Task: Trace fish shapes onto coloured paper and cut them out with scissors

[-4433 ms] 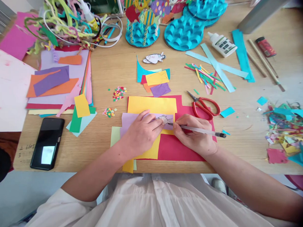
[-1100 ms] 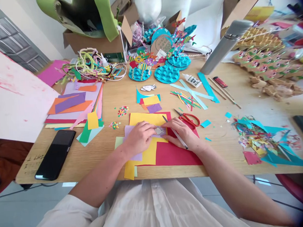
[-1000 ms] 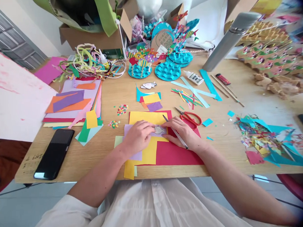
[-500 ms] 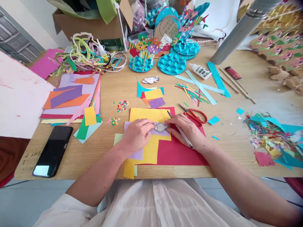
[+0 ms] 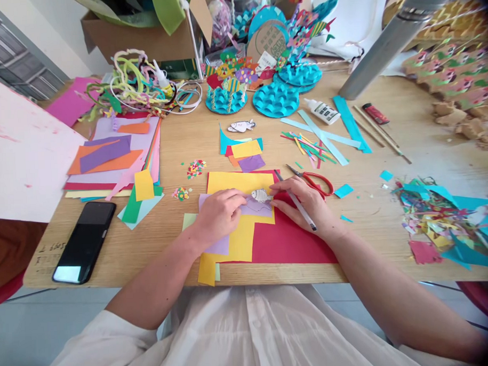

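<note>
Head view, looking down at a wooden table (image 5: 182,244) crowded with craft paper. Two hands at work near the front edge. Left hand (image 5: 219,213) lying flat, fingers spread and closed on nothing, pressing a lilac paper sheet (image 5: 256,207) onto one yellow sheet (image 5: 241,239), itself over one red sheet (image 5: 288,240). Right hand (image 5: 306,205) curled around one pen (image 5: 296,201), shaft slanting across the knuckles, tip toward the far side; fingertips touching the lilac sheet's right edge. One small white fish cutout (image 5: 261,195) sitting on the lilac sheet, between the two hands, just beyond the fingertips. A second fish cutout (image 5: 241,126) further back, well apart. One pair of red-handled scissors (image 5: 314,180) just beyond the right hand. One black phone (image 5: 85,242) near the left front corner, screen up. Two small confetti heaps (image 5: 196,168) left of the yellow sheet. One stack of coloured sheets (image 5: 115,155) beyond the phone. One small pile of paper offcuts (image 5: 245,151) behind the yellow sheet. Three blue wavy discs (image 5: 275,99) toward the back, one bearing paper fish. Two glue bottles visible: one (image 5: 323,112) lying by crossed pale-blue strips (image 5: 322,140), the other standing among curled paper strips. Two wooden sticks (image 5: 380,134) and one red tube (image 5: 373,114) to the right. One heap of scraps (image 5: 445,224) at the right edge.
</note>
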A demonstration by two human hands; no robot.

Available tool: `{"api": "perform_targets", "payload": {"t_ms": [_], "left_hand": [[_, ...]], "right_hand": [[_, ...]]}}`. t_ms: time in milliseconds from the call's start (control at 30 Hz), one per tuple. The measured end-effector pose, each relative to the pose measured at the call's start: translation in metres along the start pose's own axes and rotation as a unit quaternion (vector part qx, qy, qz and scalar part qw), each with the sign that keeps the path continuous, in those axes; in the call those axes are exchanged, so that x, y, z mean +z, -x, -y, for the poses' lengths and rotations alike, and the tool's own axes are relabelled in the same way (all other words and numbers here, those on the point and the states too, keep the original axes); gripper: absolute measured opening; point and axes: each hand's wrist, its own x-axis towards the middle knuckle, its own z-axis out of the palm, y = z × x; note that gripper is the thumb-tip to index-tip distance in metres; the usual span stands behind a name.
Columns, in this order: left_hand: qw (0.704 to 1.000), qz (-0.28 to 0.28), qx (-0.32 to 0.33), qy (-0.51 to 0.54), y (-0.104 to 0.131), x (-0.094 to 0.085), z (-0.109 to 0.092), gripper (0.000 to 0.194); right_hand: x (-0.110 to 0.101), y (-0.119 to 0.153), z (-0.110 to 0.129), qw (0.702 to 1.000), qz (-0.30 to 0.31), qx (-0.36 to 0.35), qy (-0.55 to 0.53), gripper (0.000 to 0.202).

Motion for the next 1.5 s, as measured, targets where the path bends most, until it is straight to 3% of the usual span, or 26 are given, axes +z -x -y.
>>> {"api": "perform_targets", "payload": {"t_ms": [333, 567, 967, 1500], "left_hand": [[1.000, -0.020, 0.011, -0.007, -0.0008, -0.0018, -0.0008, 0.032], [0.999, 0.017, 0.030, 0.001, -0.0009, -0.0015, -0.0001, 0.034], [0.998, 0.019, 0.050, -0.013, -0.0015, -0.0019, -0.0008, 0.032], [0.999, 0.035, 0.023, -0.013, -0.0008, -0.0030, -0.0014, 0.033]], "right_hand": [[0.0012, -0.0009, 0.0009, 0.998, 0.059, -0.034, -0.016, 0.020], [0.0030, -0.0006, -0.0004, 0.998, 0.059, -0.030, -0.015, 0.018], [0.0061, 0.0002, -0.0018, 0.998, 0.052, -0.042, 0.008, 0.017], [0.0081, -0.0002, -0.0010, 0.998, 0.043, -0.044, 0.004, 0.015]]}}
